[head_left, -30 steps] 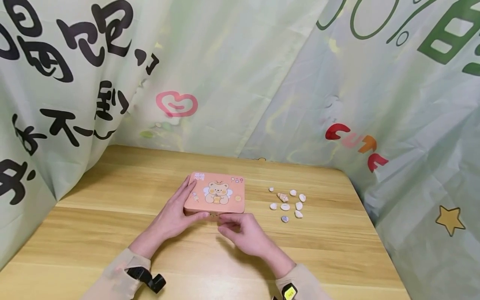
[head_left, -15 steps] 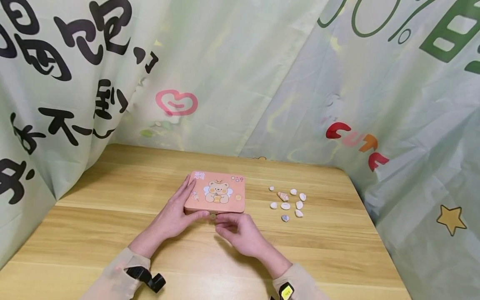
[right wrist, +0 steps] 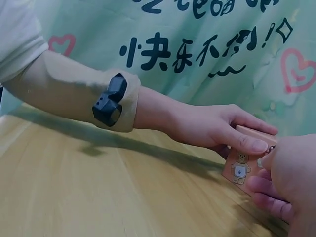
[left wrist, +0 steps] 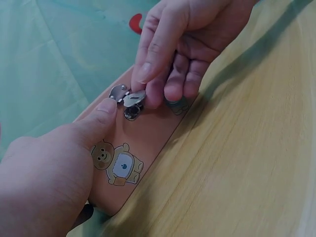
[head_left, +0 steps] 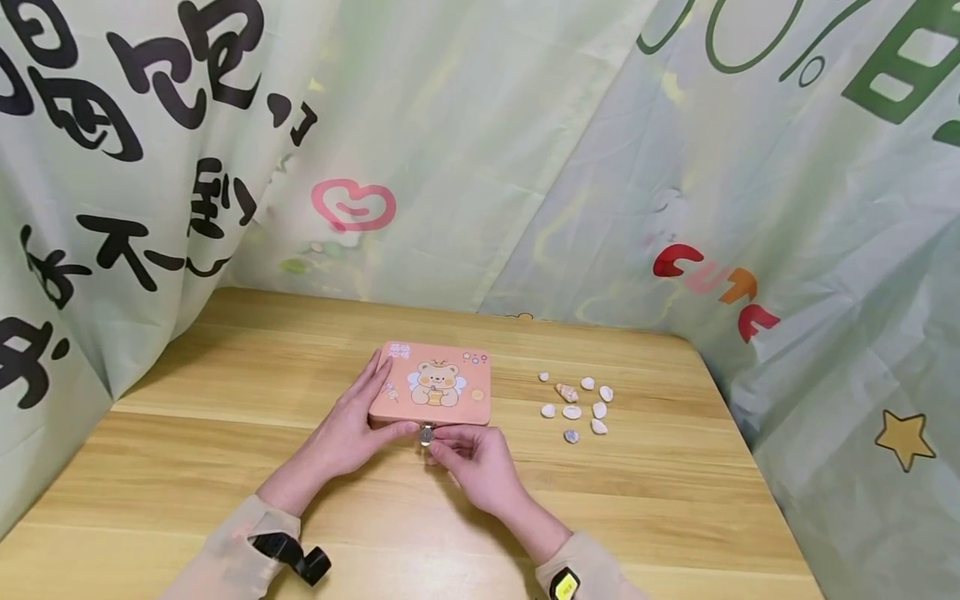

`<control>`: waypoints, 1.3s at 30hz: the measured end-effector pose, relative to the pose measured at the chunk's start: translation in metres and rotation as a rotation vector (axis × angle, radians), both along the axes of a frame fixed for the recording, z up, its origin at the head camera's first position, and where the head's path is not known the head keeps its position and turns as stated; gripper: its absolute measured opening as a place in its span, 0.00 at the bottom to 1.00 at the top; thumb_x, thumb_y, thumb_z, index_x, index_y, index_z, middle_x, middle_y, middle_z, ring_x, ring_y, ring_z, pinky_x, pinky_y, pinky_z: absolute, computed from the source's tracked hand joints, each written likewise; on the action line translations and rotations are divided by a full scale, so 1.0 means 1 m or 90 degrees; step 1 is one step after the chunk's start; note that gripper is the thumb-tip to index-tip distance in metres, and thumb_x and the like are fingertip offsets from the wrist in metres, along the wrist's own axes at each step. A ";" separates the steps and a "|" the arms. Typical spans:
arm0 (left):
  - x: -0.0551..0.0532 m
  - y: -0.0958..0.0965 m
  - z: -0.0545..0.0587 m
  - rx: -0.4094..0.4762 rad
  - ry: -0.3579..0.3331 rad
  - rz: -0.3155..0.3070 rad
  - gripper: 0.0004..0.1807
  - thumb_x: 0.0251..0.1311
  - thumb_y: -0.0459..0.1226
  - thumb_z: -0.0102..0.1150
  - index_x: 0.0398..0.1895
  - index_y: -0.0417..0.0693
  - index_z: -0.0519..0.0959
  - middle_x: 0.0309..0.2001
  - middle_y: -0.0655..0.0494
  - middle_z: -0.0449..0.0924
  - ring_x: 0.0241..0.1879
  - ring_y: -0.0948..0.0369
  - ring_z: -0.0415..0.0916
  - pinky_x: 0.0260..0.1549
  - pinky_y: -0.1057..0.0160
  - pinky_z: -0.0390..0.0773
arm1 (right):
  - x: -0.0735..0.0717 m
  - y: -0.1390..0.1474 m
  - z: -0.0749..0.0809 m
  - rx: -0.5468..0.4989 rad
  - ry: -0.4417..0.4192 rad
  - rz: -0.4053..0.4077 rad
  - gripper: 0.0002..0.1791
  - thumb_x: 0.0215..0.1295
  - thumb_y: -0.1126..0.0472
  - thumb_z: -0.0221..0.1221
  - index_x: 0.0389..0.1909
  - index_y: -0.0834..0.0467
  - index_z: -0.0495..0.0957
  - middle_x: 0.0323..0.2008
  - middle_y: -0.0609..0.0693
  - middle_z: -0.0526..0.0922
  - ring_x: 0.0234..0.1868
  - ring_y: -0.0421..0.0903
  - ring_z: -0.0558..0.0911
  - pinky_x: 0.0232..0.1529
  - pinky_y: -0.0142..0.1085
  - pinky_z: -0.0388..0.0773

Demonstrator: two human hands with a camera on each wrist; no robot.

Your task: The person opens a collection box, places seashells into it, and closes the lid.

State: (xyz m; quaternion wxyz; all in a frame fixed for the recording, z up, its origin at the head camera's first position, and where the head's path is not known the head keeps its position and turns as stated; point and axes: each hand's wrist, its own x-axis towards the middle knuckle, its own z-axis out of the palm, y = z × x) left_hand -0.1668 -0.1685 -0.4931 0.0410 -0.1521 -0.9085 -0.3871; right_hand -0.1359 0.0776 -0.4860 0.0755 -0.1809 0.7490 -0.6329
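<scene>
Nearest the head camera are two pale, soft fabric sleeves [head_left: 225,550], each with one compact device at the cuff: a black device [head_left: 292,557] on the left, a yellow-faced device [head_left: 565,583] on the right. Both forearms lie over a wooden table [head_left: 675,500], smooth, with lengthwise grain.

The right hand [head_left: 480,471] is nearly closed. Its fingers are curled, and thumb and forefinger pinch at one clasp [left wrist: 133,98] of shiny metal: small, hinged, with rounded plates, the flap standing out from the box front. The exact contact is partly hidden by the fingers.

The left hand [head_left: 345,433] grips the left end of one pink box [head_left: 431,385], fingers along the side, thumb on the front edge just beside the clasp. The box sits near the table's middle, smooth-faced, rectangular, round-cornered, its lid down. One winged bear is printed on top; another bear figure [left wrist: 118,163] is on the front.

To the right of the box, apart from it, lie nine shells [head_left: 572,412]: seven small whitish ones, one ridged, pointed brownish spiral and one bluish piece.

Behind the table hangs a pale green, creased curtain [head_left: 465,167], printed with black characters, one pink heart and coloured letters.
</scene>
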 end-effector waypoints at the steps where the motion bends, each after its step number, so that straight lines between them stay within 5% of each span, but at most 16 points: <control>1: 0.000 0.000 0.000 0.001 -0.001 0.000 0.63 0.58 0.71 0.65 0.87 0.52 0.48 0.87 0.48 0.35 0.81 0.38 0.47 0.73 0.33 0.57 | 0.000 0.000 0.000 -0.008 -0.011 -0.002 0.08 0.70 0.71 0.67 0.47 0.68 0.87 0.39 0.61 0.91 0.38 0.57 0.91 0.43 0.41 0.88; 13: 0.000 0.000 -0.001 0.008 0.000 0.001 0.63 0.58 0.69 0.67 0.87 0.51 0.48 0.87 0.47 0.36 0.81 0.38 0.47 0.73 0.34 0.56 | -0.001 -0.007 -0.001 -0.084 -0.106 -0.039 0.07 0.68 0.75 0.66 0.46 0.72 0.86 0.39 0.66 0.89 0.37 0.60 0.91 0.43 0.41 0.88; 39: 0.000 0.000 0.006 0.002 -0.008 0.003 0.65 0.57 0.71 0.67 0.87 0.51 0.48 0.87 0.48 0.36 0.80 0.37 0.46 0.73 0.33 0.55 | 0.004 -0.017 -0.002 -0.113 -0.102 -0.101 0.06 0.67 0.76 0.66 0.43 0.72 0.86 0.37 0.66 0.89 0.36 0.64 0.90 0.40 0.43 0.88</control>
